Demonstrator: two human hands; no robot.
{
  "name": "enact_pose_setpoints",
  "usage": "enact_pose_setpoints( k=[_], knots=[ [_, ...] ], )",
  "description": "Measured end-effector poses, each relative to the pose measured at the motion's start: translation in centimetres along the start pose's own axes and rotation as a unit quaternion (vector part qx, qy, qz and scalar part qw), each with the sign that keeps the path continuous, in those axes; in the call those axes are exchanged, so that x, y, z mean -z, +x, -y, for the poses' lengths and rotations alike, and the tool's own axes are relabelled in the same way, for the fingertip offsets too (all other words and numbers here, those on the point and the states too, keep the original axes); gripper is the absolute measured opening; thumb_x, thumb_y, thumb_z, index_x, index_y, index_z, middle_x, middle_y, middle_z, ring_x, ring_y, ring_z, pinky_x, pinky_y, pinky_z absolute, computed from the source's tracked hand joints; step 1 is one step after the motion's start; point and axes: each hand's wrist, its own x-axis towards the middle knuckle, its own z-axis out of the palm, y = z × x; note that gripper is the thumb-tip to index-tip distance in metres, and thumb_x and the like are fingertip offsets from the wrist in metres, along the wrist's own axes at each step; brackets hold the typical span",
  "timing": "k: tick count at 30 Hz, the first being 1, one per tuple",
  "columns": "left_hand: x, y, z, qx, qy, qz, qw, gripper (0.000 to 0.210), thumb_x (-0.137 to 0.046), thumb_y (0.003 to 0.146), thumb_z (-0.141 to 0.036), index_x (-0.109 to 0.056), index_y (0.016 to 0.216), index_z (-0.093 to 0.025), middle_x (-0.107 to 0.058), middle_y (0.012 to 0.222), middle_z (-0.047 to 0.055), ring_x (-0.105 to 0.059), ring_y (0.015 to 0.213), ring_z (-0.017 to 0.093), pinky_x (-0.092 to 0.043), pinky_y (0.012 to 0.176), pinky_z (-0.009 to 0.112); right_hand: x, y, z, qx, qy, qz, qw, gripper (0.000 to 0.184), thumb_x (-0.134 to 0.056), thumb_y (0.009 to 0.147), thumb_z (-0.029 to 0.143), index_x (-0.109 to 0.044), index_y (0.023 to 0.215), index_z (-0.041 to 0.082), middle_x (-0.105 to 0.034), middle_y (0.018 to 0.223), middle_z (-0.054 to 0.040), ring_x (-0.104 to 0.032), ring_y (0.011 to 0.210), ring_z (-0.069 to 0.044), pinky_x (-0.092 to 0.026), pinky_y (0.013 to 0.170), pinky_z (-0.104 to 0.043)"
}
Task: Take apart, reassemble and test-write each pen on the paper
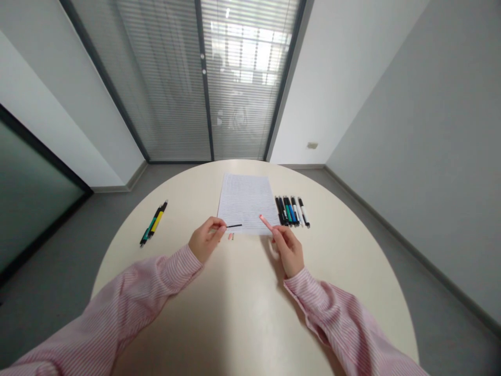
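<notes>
My left hand (207, 238) pinches a thin black pen refill (235, 225), which points right over the lower edge of a lined sheet of paper (246, 196). In my right hand (288, 250) is a pink pen barrel (265, 222), held between thumb and fingers and tilted up to the left over the sheet's lower right part. Two small pieces lie on the table just below the paper, between my hands: a pink pen part (230, 236) and a tiny spring-like part (233, 236).
Several pens (291, 211) lie side by side right of the paper. Two more, a yellow pen (157, 221) and a green pen (150, 230), rest at the left of the round table (250, 313). Beyond its far edge stands a glass partition with blinds (168, 89).
</notes>
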Motion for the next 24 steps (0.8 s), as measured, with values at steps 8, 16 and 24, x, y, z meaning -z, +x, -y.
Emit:
enact_pose_setpoints(
  k=[8, 16, 24],
  knots=[
    [0.9, 0.7, 1.6, 0.055, -0.201, -0.071, 0.975, 0.032, -0.067, 0.070, -0.040, -0.057, 0.085, -0.014, -0.056, 0.066, -0.001, -0.055, 0.057, 0.009, -0.048, 0.057, 0.021, 0.0, -0.6, -0.9, 0.047, -0.032, 0.023, 0.998, 0.019, -0.058, 0.079, 0.035, -0.063, 0.086, 0.019, -0.057, 0.070, -0.0001, -0.047, 0.062, -0.012, -0.037, 0.058, -0.025],
    [1.1, 0.6, 1.6, 0.060, -0.230, -0.135, 0.962, 0.032, -0.068, 0.069, -0.043, -0.060, 0.081, -0.014, -0.058, 0.062, -0.001, -0.056, 0.057, 0.008, -0.047, 0.057, 0.018, -0.2, -0.9, -0.5, 0.073, -0.046, 0.046, 0.995, 0.015, -0.060, 0.079, 0.032, -0.064, 0.086, 0.020, -0.064, 0.080, -0.0035, -0.057, 0.074, -0.016, -0.045, 0.069, -0.029],
    [1.3, 0.5, 1.5, 0.027, -0.171, -0.147, 0.974, 0.031, -0.066, 0.071, -0.043, -0.060, 0.081, -0.014, -0.059, 0.063, 0.000, -0.056, 0.057, 0.010, -0.047, 0.058, 0.020, -0.3, -1.1, -0.6, 0.094, -0.047, 0.061, 0.993, 0.015, -0.059, 0.079, 0.032, -0.064, 0.088, 0.020, -0.066, 0.083, -0.0049, -0.060, 0.079, -0.018, -0.047, 0.074, -0.032]
  ],
)
